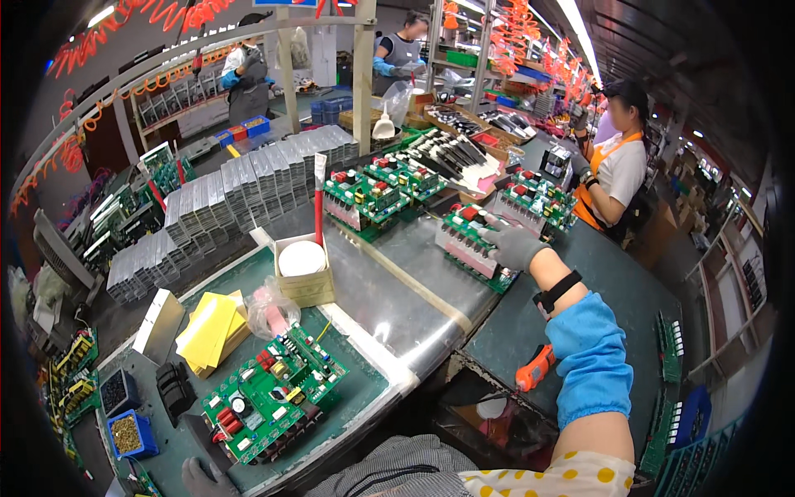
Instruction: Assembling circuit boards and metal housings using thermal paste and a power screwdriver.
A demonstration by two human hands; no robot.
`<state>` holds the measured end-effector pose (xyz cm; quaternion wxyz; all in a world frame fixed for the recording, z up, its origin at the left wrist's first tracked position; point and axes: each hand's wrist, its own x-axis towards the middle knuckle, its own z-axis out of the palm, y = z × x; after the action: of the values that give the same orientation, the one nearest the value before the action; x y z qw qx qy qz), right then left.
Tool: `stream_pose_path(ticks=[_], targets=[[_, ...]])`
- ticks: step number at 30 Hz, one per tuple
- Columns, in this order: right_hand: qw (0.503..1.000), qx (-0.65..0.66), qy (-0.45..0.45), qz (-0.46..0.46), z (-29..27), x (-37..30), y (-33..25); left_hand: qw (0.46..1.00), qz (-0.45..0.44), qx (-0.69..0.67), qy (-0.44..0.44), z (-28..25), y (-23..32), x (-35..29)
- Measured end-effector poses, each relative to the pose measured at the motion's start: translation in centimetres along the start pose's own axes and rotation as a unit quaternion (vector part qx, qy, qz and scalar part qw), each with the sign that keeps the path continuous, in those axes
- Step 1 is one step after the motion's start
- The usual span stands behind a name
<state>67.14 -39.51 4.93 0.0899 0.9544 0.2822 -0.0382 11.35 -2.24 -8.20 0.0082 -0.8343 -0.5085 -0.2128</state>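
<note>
My right hand [515, 246], in a grey glove, reaches out to a green circuit board [469, 240] with a ridged metal heat sink along its side. Its fingers close over the board's right end, at the edge of the metal belt and the dark green bench. My left hand [207, 480], also gloved in grey, shows only in part at the bottom edge, fingers apart and holding nothing. Just beyond it lies another populated circuit board [273, 389] on the green worktop, with red, white and yellow parts.
Left of the near board are yellow cards [207, 331], a blue bin of small screws [132, 434] and a white-lidded box [305, 286]. An orange power screwdriver [536, 368] lies right. More boards [364, 195] sit farther along the belt. A co-worker [617, 157] stands at far right.
</note>
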Motion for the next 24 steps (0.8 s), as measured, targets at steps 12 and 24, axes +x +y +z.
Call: stream_pose_path(ticks=[12, 24], targets=[[0.998, 0.005, 0.002, 0.058, 2.5, 2.8, 9.4, 0.999, 0.010, 0.027, 0.015, 0.9, -0.1, 0.3], [0.989, 0.024, 0.145, 0.030, -0.1, 2.4, 5.9, 0.993, 0.023, -0.019, 0.113, 4.3, -2.9, -1.0]])
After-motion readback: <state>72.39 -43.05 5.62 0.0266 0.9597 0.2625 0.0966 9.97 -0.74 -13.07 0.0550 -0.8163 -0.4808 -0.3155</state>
